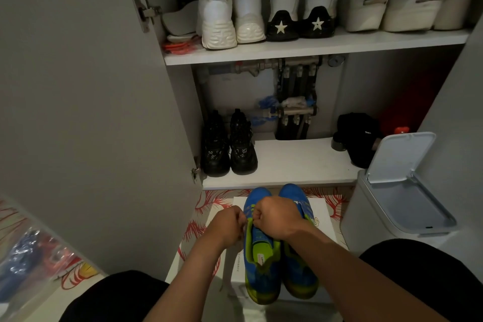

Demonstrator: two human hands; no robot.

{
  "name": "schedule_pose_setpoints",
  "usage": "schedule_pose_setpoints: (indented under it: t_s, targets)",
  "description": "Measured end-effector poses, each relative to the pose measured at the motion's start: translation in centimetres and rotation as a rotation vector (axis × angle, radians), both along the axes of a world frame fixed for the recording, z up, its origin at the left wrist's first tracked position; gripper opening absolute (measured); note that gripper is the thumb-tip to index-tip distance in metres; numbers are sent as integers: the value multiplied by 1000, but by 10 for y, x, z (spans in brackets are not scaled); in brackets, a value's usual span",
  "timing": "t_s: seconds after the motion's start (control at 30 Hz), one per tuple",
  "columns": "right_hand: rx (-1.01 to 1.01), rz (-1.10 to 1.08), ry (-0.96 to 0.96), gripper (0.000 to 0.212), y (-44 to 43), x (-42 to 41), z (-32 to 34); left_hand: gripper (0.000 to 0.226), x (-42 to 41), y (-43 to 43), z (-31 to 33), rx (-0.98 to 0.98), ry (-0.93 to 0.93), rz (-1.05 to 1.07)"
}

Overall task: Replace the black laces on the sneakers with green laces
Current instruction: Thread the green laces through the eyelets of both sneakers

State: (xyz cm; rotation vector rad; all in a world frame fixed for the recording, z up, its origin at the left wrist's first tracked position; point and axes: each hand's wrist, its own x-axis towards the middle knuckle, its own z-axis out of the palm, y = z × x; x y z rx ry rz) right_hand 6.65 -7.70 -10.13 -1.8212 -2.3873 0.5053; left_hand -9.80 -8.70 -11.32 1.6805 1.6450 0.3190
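Looking down from the head camera, I am seeing an open shoe cabinet (287,165) filling most of the view, with pairs lined up on both shelves. A pale lidded bin (392,206) is standing to its right with the flap raised. Below the cabinet, a white box (320,210) is lying on a red-patterned floor covering.

The blue sneakers (261,256) are resting side by side on that box, toes pointing towards the cabinet and green linings showing. Both hands are working over the left one of the pair, just ahead of its tongue. The left hand (227,222) and right hand (277,214) are each curling closed, knuckles almost touching. I am judging that they are pinching a lace between them, but the strand is too small and dim for me to make out, colour included.

I am expecting the shoe to be light and soft in the upper, so it is likely to be sliding on the smooth box when pulled. The lace should be limp and thin. I am reckoning it is best pinched close to the stiff tip, with the other hand bracing the sneaker's side near the eyelets.
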Motion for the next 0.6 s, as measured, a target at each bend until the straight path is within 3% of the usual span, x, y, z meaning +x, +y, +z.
schedule_pose_setpoints:
  t_s: [0.13,0.37,0.5,0.6]
  targets:
    - [-91,-43,173,14,8,7,8,16,-14,8,18,197,217,-1]
    - [-174,-10,390,28,18,0,18,31,-19,3,39,339,134,-9]
    - [-198,63,393,8,20,-12,21,23,-23,10,41,411,23,51]
    - [-167,65,343,10,26,-15,24,17,-18,7,41,303,-152,151]
